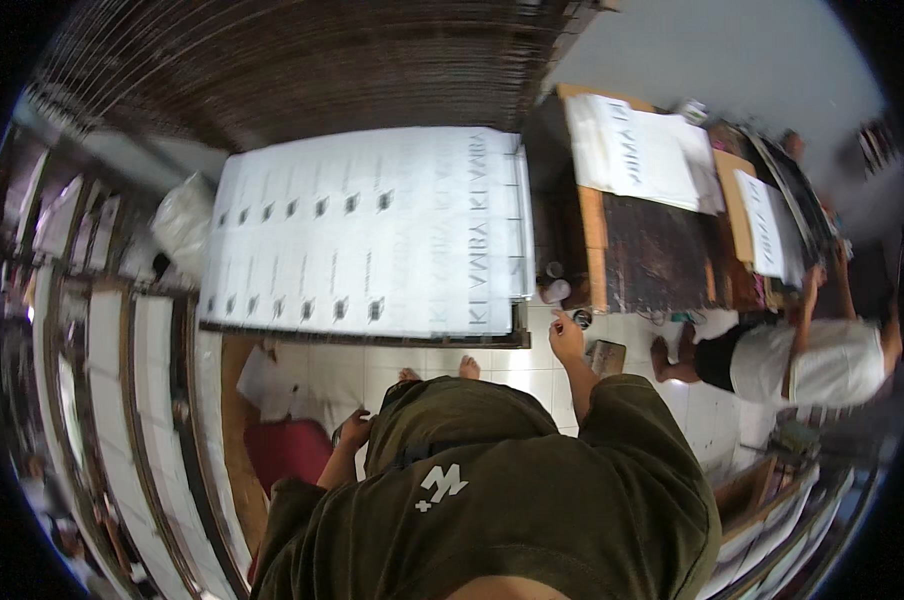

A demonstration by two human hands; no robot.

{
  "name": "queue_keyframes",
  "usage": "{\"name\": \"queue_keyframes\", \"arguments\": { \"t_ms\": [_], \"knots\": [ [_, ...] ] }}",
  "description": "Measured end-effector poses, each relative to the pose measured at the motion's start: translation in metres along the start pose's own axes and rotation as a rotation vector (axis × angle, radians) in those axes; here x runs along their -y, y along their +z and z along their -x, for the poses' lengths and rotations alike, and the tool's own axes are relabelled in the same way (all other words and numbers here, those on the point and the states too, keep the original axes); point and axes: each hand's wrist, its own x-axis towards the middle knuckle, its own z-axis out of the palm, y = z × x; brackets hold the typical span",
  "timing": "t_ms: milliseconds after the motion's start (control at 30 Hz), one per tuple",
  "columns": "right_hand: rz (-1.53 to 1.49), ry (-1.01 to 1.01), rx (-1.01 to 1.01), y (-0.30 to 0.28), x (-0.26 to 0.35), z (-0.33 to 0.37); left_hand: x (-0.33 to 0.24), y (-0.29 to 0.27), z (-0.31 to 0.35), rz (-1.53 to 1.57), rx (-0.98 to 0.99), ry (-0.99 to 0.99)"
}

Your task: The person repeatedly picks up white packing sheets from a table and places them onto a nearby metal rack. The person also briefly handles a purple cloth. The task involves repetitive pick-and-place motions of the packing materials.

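Observation:
White printed sheets (302,235) lie on a dark wire drying rack (372,340) in front of me, with rows of dark emblems and large grey lettering. My right hand (567,337) is raised just off the rack's near right corner, fingers loosely bent and apart, holding nothing I can see. Down by my left hip hangs my left hand (355,428), fingers loose and apart with nothing visible in them; it is near a dark red chair (287,450). Neither hand touches the sheets.
Raised rack shelves (302,60) hang above the sheets. On the right stands a wooden table (594,250) with a stack of white sheets (642,150). A co-worker in a white shirt (822,360) reaches toward a dark frame (787,190). More racks (112,350) line the left.

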Motion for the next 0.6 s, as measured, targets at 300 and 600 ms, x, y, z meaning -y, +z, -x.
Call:
{"name": "queue_keyframes", "arguments": {
  "t_ms": [300, 600],
  "knots": [
    [-0.151, 0.316, -0.183, -0.027, -0.023, 0.049, -0.036, -0.039, -0.067, -0.228, 0.137, 0.239],
    [-0.701, 0.464, -0.52, -0.051, -0.004, 0.021, -0.12, -0.094, -0.013, -0.24, 0.143, 0.321]
  ]
}}
